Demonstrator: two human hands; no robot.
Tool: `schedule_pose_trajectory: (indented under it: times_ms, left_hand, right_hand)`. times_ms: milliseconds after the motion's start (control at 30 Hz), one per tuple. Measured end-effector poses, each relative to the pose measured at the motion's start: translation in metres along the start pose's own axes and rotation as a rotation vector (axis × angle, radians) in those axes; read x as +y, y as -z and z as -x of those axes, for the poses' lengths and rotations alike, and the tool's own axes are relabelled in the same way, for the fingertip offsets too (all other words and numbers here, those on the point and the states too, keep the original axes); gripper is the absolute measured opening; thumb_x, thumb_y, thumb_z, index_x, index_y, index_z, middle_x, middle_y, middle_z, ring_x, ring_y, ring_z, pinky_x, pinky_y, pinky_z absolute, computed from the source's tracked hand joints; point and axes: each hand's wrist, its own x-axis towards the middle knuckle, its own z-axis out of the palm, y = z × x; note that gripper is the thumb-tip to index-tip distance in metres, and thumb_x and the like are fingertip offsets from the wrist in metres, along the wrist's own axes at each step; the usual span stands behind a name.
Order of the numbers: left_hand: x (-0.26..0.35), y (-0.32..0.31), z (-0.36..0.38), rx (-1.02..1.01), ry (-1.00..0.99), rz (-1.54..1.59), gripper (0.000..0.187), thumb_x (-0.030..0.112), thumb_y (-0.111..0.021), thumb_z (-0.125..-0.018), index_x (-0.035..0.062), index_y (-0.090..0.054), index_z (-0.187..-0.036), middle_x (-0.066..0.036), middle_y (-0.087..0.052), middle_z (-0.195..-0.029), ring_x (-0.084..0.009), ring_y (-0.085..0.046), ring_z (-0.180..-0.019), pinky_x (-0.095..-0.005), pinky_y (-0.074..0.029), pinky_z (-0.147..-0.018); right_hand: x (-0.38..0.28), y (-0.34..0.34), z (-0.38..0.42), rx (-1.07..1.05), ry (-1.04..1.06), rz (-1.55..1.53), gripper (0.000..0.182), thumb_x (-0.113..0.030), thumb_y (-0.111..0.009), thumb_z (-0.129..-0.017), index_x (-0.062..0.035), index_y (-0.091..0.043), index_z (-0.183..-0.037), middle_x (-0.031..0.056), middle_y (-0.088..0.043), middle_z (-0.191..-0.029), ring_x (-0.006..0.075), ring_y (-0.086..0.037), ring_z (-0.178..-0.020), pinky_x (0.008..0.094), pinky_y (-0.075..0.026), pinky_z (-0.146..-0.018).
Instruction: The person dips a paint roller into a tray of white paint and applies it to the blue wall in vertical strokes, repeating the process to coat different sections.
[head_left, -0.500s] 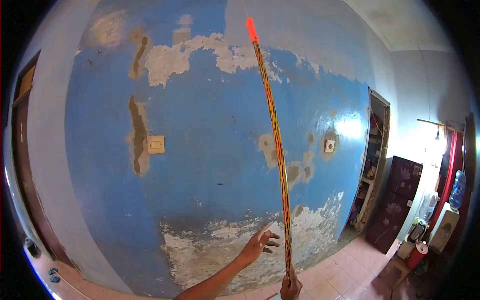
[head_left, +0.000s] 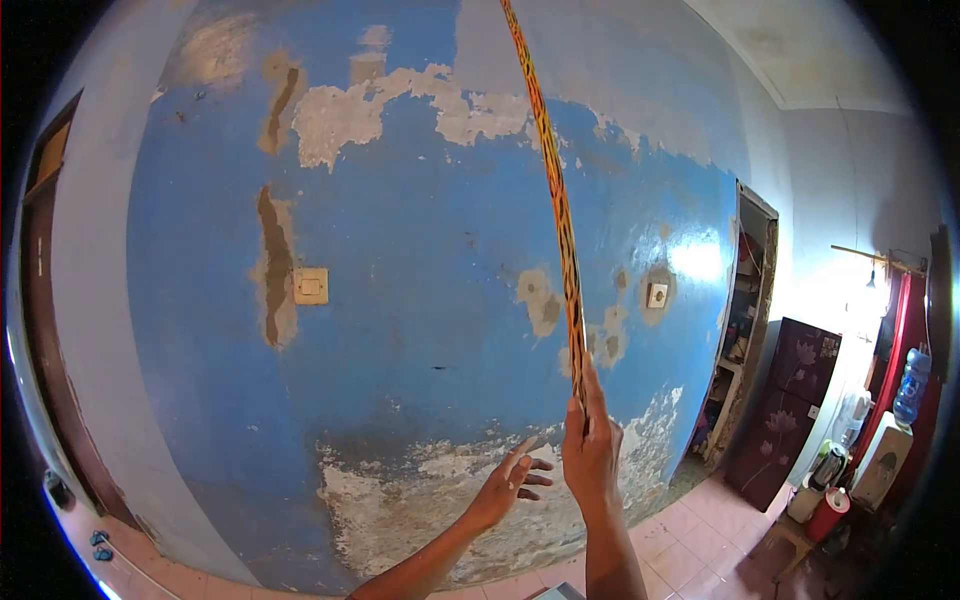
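A long, thin pole (head_left: 553, 170) with an orange, yellow and black pattern rises in front of the wall, leaning slightly to the left. Its upper end is cut off by the top of the view. Wrapped round the pole's lower part is my right hand (head_left: 593, 455), with one finger stretched up along it. My left hand (head_left: 513, 485) hangs to the left of it, fingers apart and holding nothing. Behind both hands is a blue wall (head_left: 430, 250) with peeling paint and bare plaster low down.
On the wall are a light switch (head_left: 311, 286) and a socket (head_left: 657, 295). To the right, a doorway (head_left: 765, 215) opens beside a dark fridge (head_left: 790, 410). Farther right stand a water dispenser (head_left: 885, 460) and a red jug (head_left: 828, 515). Slippers (head_left: 101, 545) lie at lower left.
My right hand and the pole have risen, so the pole's red tip has left the top of the view. My left hand has shifted slightly left and stays open.
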Motion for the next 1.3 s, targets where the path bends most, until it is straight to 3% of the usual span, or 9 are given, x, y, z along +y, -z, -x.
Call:
schedule_pose_trajectory:
  times_ms: [200,467,667,833,933,1100,1167,1233,1300]
  left_hand:
    - [0.003,0.015,0.003,0.063,0.005,0.025,0.074,0.055,-0.037,-0.096,0.0075,-0.016,-0.148,-0.018,-0.054,-0.122,-0.0261,-0.059,-0.105,-0.0359,-0.05,-0.082]
    - [0.0,0.006,-0.005,0.095,0.09,-0.003,0.07,0.057,-0.035,-0.096,0.0073,-0.027,-0.144,-0.017,-0.057,-0.116,-0.0265,-0.061,-0.105,-0.0374,-0.05,-0.084]
    - [-0.024,-0.012,0.008,0.281,-0.008,0.3,0.054,0.054,-0.039,-0.096,0.0029,-0.05,-0.11,-0.009,-0.06,-0.084,-0.02,-0.064,-0.076,-0.0336,-0.052,-0.067]
    - [-0.06,-0.014,0.035,0.527,0.024,0.098,0.041,0.044,-0.053,-0.094,0.0054,-0.051,-0.083,0.004,-0.04,-0.06,-0.0074,-0.039,-0.05,-0.0262,-0.034,-0.045]
    - [-0.066,-0.009,0.05,0.606,0.033,0.033,0.037,0.036,-0.06,-0.092,0.008,-0.046,-0.072,0.005,-0.035,-0.055,-0.0069,-0.036,-0.048,-0.0264,-0.031,-0.045]
    - [-0.115,0.024,0.087,0.788,-0.071,-0.125,0.026,0.028,-0.063,-0.089,0.0064,-0.058,-0.076,-0.001,-0.049,-0.057,-0.0127,-0.044,-0.051,-0.0321,-0.037,-0.046]
    - [-0.131,0.032,0.107,0.885,-0.203,-0.09,0.014,0.021,-0.063,-0.09,0.0077,-0.064,-0.085,0.002,-0.046,-0.058,-0.009,-0.038,-0.053,-0.0301,-0.033,-0.044]
    - [-0.148,0.055,0.136,0.827,-0.063,-0.468,0.026,0.023,-0.063,-0.089,0.0053,-0.062,-0.07,0.002,-0.043,-0.056,-0.0101,-0.037,-0.051,-0.0321,-0.033,-0.045]
    - [-0.161,0.06,0.168,0.82,-0.06,-0.202,0.029,0.022,-0.064,-0.088,0.0024,-0.059,-0.067,-0.002,-0.049,-0.055,-0.013,-0.04,-0.051,-0.0351,-0.034,-0.046]
  right_hand:
    - [0.014,-0.019,0.038,0.015,0.027,-0.063,0.047,-0.008,-0.047,-0.096,-0.0048,-0.038,-0.142,0.0088,-0.051,-0.059,0.0113,-0.041,-0.047,0.0304,-0.036,-0.044]
    - [0.077,-0.053,0.197,0.05,0.024,-0.03,0.041,-0.014,-0.056,-0.093,-0.0043,-0.051,-0.131,0.0231,-0.062,-0.078,0.0301,-0.06,-0.06,0.0364,-0.046,-0.052]
    - [0.122,-0.082,0.287,0.043,0.058,0.036,0.041,-0.012,-0.056,-0.092,-0.0038,-0.05,-0.132,0.0203,-0.06,-0.072,0.0319,-0.056,-0.056,0.0392,-0.045,-0.05]
    - [0.16,-0.111,0.351,-0.292,-0.122,0.133,0.042,-0.018,-0.054,-0.094,-0.0075,-0.048,-0.134,0.02,-0.062,-0.078,0.0372,-0.059,-0.065,0.0437,-0.048,-0.057]
    - [0.169,-0.127,0.375,-0.707,-0.502,-0.19,0.056,-0.034,-0.038,-0.098,-0.0222,-0.018,-0.149,0.0278,-0.045,-0.134,0.0372,-0.056,-0.11,0.0504,-0.043,-0.088]
    - [0.113,-0.097,0.303,-0.658,-0.451,-0.137,0.049,-0.027,-0.04,-0.098,-0.0183,-0.031,-0.145,0.0225,-0.052,-0.128,0.0438,-0.059,-0.085,0.0472,-0.048,-0.07]
    - [0.1,-0.112,0.261,-0.181,-0.041,-0.072,0.043,-0.025,-0.052,-0.094,-0.0084,-0.048,-0.133,0.0202,-0.063,-0.082,0.0401,-0.059,-0.075,0.047,-0.047,-0.068]
    - [0.106,-0.15,0.238,-0.026,-0.026,-0.114,0.04,-0.034,-0.05,-0.096,-0.007,-0.053,-0.125,0.0146,-0.063,-0.081,0.0317,-0.06,-0.076,0.0431,-0.047,-0.072]
    - [0.065,-0.128,0.177,-0.431,-0.173,-0.368,0.05,-0.025,-0.047,-0.097,0.003,-0.038,-0.138,0.0208,-0.062,-0.099,0.0232,-0.062,-0.088,0.0378,-0.048,-0.074]
